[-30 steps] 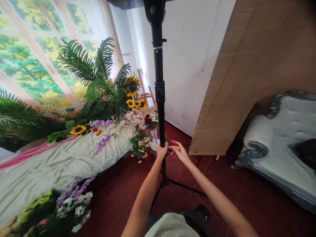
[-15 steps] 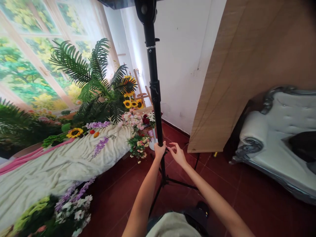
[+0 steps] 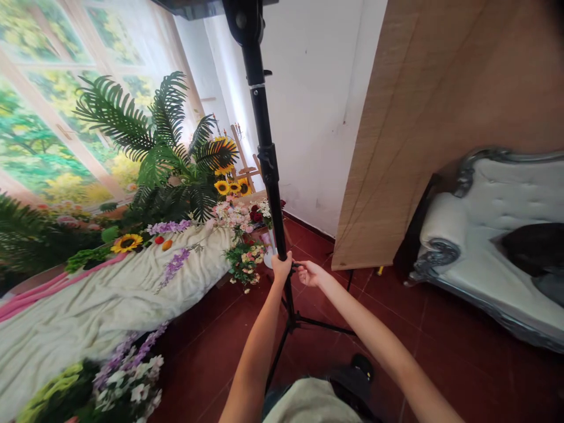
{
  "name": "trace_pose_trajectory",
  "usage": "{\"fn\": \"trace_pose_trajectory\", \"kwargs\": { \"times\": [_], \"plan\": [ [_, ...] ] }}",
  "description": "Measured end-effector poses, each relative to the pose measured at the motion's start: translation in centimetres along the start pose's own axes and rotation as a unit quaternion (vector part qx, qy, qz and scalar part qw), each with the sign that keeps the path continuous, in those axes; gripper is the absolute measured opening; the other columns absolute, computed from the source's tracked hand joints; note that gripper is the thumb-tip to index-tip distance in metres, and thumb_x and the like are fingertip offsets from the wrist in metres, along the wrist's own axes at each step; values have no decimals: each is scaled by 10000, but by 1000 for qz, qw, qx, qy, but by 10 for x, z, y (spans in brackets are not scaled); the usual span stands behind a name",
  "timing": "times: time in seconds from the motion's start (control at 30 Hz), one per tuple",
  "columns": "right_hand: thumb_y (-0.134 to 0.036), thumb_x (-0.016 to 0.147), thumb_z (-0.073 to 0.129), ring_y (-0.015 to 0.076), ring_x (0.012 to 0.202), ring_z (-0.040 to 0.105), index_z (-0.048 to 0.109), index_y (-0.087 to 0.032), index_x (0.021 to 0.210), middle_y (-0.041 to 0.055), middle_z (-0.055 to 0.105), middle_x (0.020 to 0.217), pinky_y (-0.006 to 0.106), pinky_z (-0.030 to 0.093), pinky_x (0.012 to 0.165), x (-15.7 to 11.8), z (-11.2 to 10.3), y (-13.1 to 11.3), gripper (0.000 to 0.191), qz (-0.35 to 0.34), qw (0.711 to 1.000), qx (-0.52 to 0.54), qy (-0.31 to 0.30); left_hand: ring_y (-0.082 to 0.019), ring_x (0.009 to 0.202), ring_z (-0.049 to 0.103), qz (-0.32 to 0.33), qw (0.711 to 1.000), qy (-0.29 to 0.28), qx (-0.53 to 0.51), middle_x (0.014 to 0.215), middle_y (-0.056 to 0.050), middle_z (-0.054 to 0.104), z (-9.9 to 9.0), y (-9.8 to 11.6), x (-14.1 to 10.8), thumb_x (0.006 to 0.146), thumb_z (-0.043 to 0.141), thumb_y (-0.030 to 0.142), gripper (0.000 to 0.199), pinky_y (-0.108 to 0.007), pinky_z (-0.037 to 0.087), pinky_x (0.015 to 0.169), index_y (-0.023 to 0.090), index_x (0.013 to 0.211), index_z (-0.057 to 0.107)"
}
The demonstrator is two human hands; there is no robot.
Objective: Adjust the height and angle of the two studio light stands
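Note:
A tall black light stand (image 3: pixel 267 129) rises in front of me, its tripod legs (image 3: pixel 293 320) spread on the floor. Around the lower pole my left hand (image 3: pixel 281 267) is wrapped, thumb on top. Just right of the pole, my right hand (image 3: pixel 308 274) has its fingers closed in a pinch at a small black knob (image 3: pixel 294 267) on the stand's side. Part of a dark panel-like fixture (image 3: pixel 189 7) shows at the top of the stand, cut off by the picture's edge.
To the left lies a cream blanket (image 3: pixel 132 294) with artificial flowers (image 3: pixel 176 264) and a palm plant (image 3: pixel 163 147) behind. A hanging bamboo blind (image 3: pixel 370 176) and a white tufted sofa (image 3: pixel 480 235) stand on the right. Red tiles (image 3: pixel 211 341) cover the floor.
My right hand's fingers have closed from a spread pose onto the knob. The stand's upper part now appears tilted further left in view. The left hand keeps its grip.

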State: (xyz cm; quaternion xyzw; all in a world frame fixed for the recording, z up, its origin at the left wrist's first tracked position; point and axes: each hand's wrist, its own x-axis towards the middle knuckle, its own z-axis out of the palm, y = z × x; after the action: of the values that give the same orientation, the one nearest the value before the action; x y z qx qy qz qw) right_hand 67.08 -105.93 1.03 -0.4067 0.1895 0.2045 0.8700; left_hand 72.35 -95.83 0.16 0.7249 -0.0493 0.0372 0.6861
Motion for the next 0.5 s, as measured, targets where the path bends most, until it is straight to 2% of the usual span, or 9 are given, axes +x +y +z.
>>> {"fn": "trace_pose_trajectory", "kwargs": {
  "times": [0.1, 0.13, 0.17, 0.2, 0.27, 0.33, 0.37, 0.4, 0.5],
  "plan": [
    [-209, 922, 363, 48, 325, 365, 512, -163, 803, -76, 422, 423, 138, 331, 400, -8, 2, 2, 196, -39, 995, -78, 46, -121, 438, 539, 0, 1000, 3, 0, 479, -46, 573, 0, -2, 0, 647, 653, 359, 292, -202, 412, 433, 137, 485, 554],
    [-254, 942, 332, 61, 342, 388, 531, -165, 862, -63, 455, 445, 152, 338, 413, -11, 2, 6, 232, -77, 984, -137, 81, -120, 435, 537, 0, 1000, 5, 1, 482, -46, 575, 0, -2, 0, 647, 652, 361, 290, -201, 409, 429, 136, 490, 557],
    [-312, 956, 303, 77, 370, 424, 546, -170, 925, -45, 499, 477, 170, 349, 432, -14, 3, 12, 282, -124, 961, -212, 123, -119, 429, 533, 0, 1000, 3, 1, 484, -47, 576, -1, -2, 0, 651, 649, 365, 291, -202, 406, 422, 135, 494, 562],
    [-378, 961, 280, 98, 418, 476, 556, -180, 979, -22, 551, 527, 190, 366, 464, -16, 3, 18, 340, -173, 923, -300, 171, -118, 422, 528, 0, 1000, 0, -1, 484, -48, 576, -1, -2, 0, 657, 642, 370, 295, -203, 403, 417, 132, 499, 568],
    [-493, 950, 247, 145, 571, 581, 571, -206, 1040, 24, 639, 670, 227, 393, 557, -22, 2, 31, 442, -248, 808, -469, 258, -119, 414, 525, -3, 1000, -9, -11, 484, -51, 576, -1, 0, -1, 664, 633, 379, 304, -207, 404, 413, 127, 504, 575],
    [-535, 944, 220, 176, 727, 625, 573, -231, 1081, 44, 677, 816, 239, 384, 628, -26, 0, 38, 486, -281, 696, -588, 301, -120, 419, 527, -5, 1000, -8, -21, 486, -53, 575, -1, 4, -3, 656, 639, 381, 306, -209, 409, 418, 125, 503, 572],
    [-539, 946, 203, 181, 776, 629, 568, -238, 1101, 48, 681, 864, 236, 372, 638, -28, 0, 40, 498, -288, 655, -627, 308, -119, 422, 526, -7, 1000, -7, -24, 487, -52, 572, -1, 5, -3, 650, 644, 380, 305, -210, 409, 422, 125, 501, 568],
    [-536, 949, 188, 179, 801, 627, 566, -238, 1110, 49, 682, 885, 230, 359, 632, -28, -1, 39, 507, -291, 625, -654, 311, -117, 423, 524, -8, 1000, -6, -25, 487, -51, 569, -1, 6, -4, 645, 647, 380, 304, -210, 408, 424, 127, 498, 563],
    [-536, 952, 192, 164, 824, 614, 595, -227, 1038, 44, 681, 885, 213, 320, 598, -22, -1, 30, 515, -301, 564, -706, 305, -108, 422, 504, -6, 1000, -1, -24, 477, -36, 552, 0, 7, -3, 631, 658, 377, 299, -206, 391, 422, 139, 491, 545]
  ]
}}
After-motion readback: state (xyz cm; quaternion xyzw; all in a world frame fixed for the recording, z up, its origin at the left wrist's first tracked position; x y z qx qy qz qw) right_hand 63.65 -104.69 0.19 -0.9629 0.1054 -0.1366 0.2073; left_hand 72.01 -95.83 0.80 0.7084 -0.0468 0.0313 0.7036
